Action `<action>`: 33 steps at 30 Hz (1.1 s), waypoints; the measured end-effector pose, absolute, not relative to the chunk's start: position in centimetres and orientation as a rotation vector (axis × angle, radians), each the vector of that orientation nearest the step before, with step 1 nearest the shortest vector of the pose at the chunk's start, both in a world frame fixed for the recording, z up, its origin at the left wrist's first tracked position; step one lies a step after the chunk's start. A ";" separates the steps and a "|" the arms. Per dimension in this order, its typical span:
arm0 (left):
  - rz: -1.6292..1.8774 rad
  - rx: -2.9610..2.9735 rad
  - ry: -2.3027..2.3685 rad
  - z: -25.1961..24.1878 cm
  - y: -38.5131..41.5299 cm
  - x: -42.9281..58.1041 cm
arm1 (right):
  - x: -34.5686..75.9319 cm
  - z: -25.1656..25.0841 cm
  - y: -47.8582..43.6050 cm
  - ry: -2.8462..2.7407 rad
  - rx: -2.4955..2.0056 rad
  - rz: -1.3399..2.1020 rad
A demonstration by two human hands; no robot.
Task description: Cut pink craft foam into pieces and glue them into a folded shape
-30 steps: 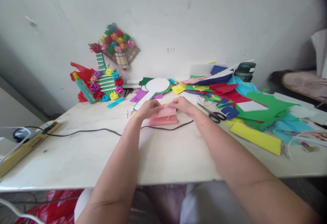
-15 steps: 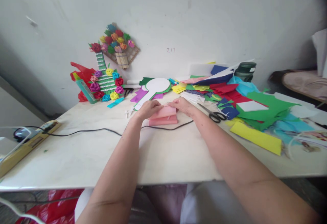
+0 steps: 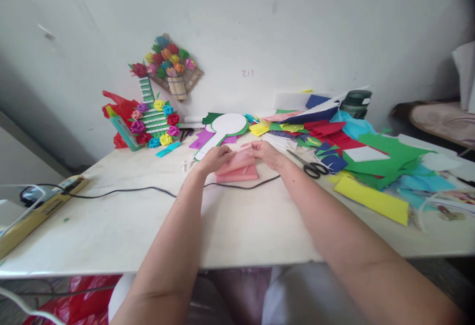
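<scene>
Pink paper [image 3: 241, 170], folded over in layers, lies on the table in front of me. My left hand [image 3: 218, 159] pinches its upper left edge between thumb and fingers. At the upper right edge my right hand [image 3: 267, 154] pinches it too, and a narrow strip of that edge shows raised or folded between the two hands. Just behind my hands is a white and green guitar-shaped cutout [image 3: 224, 129]. A pair of scissors with black handles [image 3: 315, 168] lies to the right of my right hand, points toward the back.
Coloured sheets, among them green paper [image 3: 401, 154] and a yellow folded piece [image 3: 371, 199], pile up at right. A black cable [image 3: 122, 192] crosses from the power strip [image 3: 44, 211]. A flower-trimmed guitar craft [image 3: 154, 117] and a glue bottle [image 3: 124, 131] stand at back left.
The paper's far edge has tilted and now rises toward my right hand, whose fingers have shifted slightly along it. My left hand stays nearly in place.
</scene>
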State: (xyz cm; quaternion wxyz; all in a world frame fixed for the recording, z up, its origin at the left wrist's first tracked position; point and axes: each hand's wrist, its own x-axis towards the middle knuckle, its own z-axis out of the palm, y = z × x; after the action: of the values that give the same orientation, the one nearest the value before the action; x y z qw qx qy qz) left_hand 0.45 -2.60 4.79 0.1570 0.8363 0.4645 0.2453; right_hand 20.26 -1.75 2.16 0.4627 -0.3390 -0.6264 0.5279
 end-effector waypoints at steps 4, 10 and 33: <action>0.740 2.368 1.278 4.7 -2.6 0.6 | 19.6 1.7 -1.7 -1.476 -0.784 1.358; 0.758 2.327 1.253 4.2 -2.2 0.9 | 19.1 1.3 -1.4 -1.384 -0.790 1.352; 0.925 2.487 1.335 3.6 -2.0 1.6 | 19.0 1.4 -1.4 -1.415 -0.877 1.285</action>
State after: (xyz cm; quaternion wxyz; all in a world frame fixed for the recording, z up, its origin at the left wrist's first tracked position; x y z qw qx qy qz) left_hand 1.58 -2.04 3.65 0.0856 0.8342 0.4477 0.3103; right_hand 18.99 -1.37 1.37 0.4961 -0.3620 -0.5842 0.5306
